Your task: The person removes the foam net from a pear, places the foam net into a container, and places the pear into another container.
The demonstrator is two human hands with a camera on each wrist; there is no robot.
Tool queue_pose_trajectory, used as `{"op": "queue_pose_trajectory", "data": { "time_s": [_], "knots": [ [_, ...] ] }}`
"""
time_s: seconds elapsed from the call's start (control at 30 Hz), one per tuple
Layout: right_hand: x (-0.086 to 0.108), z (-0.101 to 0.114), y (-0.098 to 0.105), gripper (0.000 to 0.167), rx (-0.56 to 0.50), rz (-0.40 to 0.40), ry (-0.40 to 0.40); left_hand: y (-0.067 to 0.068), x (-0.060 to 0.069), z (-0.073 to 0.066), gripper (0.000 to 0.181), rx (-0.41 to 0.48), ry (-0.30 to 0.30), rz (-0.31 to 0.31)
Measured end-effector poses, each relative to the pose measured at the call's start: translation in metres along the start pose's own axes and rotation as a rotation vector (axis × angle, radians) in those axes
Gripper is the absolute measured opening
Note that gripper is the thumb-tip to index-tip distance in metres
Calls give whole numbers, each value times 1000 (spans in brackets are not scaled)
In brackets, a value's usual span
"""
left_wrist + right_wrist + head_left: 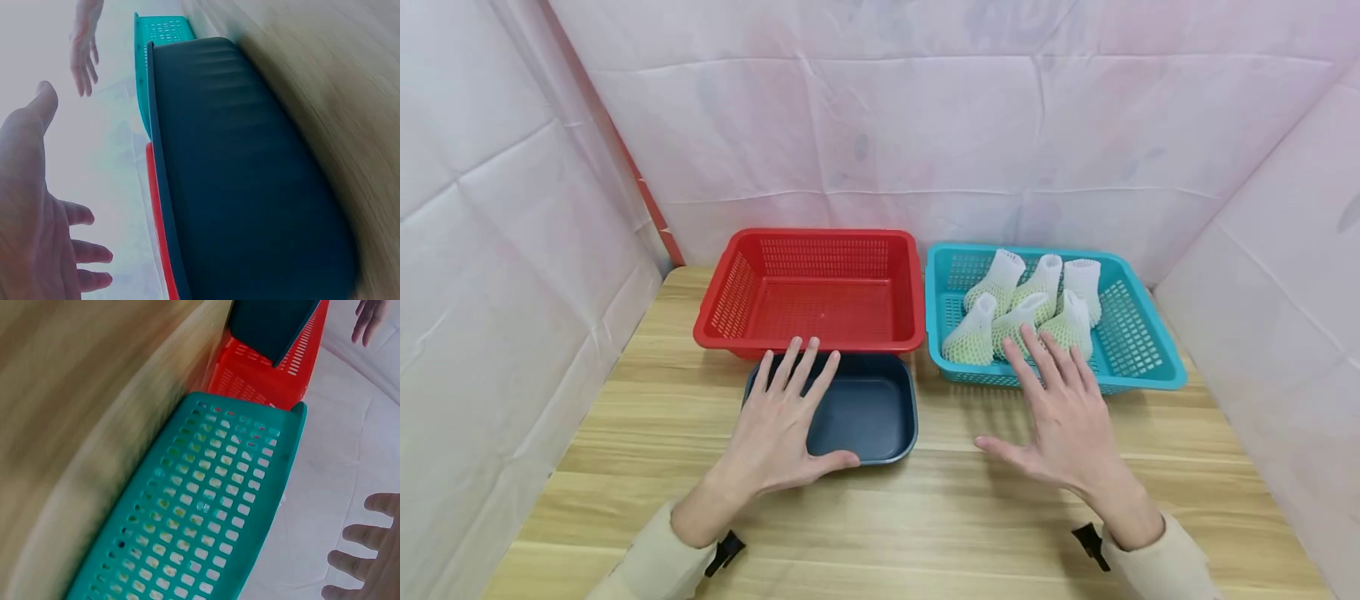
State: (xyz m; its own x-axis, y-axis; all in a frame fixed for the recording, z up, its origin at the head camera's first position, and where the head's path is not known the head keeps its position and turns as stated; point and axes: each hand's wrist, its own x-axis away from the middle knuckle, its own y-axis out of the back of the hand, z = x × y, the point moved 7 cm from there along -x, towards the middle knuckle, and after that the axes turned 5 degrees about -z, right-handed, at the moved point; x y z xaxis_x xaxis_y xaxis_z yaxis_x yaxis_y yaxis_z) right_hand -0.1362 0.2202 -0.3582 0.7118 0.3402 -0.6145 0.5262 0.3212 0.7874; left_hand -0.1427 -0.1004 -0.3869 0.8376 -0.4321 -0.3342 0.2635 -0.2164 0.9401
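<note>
My left hand [778,429] hovers with spread fingers over the left part of a dark blue tub [868,417]; it holds nothing. The right hand [1063,425] is held, fingers apart, above the table just in front of a turquoise basket [1138,333], its fingertips overlapping the basket's front rim in the head view. Inside that basket lie several pale green round items [970,343] in white foam net sleeves, seemingly fruit. Behind the tub stands a red basket [827,308] with nothing inside. In the left wrist view the left hand [37,231] is apart from the tub's wall [237,175].
All containers stand on a wood-grain table [970,533]. A whitish cloth [925,125] hangs behind them, with further cloth walls [482,250] at both sides. The red and turquoise baskets sit side by side near the back edge.
</note>
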Motion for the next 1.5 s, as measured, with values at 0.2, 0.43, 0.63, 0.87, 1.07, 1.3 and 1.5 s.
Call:
{"op": "queue_pose_trajectory", "data": {
  "time_s": [0.2, 0.43, 0.63, 0.87, 1.07, 1.3, 1.5],
  "knots": [
    [-10, -7, 5, 120, 16, -19, 58, 3, 1, 7, 125, -26, -25, -6],
    [-22, -19, 6, 116, -5, 19, 111, 5, 2, 17, 125, -41, -53, 2],
    [-31, -30, 2, 109, -30, 87, 134, 6, 4, 26, 123, -55, -57, 13],
    [-42, -40, -5, 102, -9, 159, 188, 5, 6, 32, 124, -73, -66, 3],
    [-54, -53, -14, 97, 27, 245, 194, 5, 6, 35, 123, -72, -66, -9],
    [-64, -67, -23, 91, 26, 301, 255, 4, 8, 37, 123, -57, -60, -1],
    [-76, -76, -27, 87, 17, 310, 387, 3, 9, 39, 122, -53, -59, 6]
  ]
}}
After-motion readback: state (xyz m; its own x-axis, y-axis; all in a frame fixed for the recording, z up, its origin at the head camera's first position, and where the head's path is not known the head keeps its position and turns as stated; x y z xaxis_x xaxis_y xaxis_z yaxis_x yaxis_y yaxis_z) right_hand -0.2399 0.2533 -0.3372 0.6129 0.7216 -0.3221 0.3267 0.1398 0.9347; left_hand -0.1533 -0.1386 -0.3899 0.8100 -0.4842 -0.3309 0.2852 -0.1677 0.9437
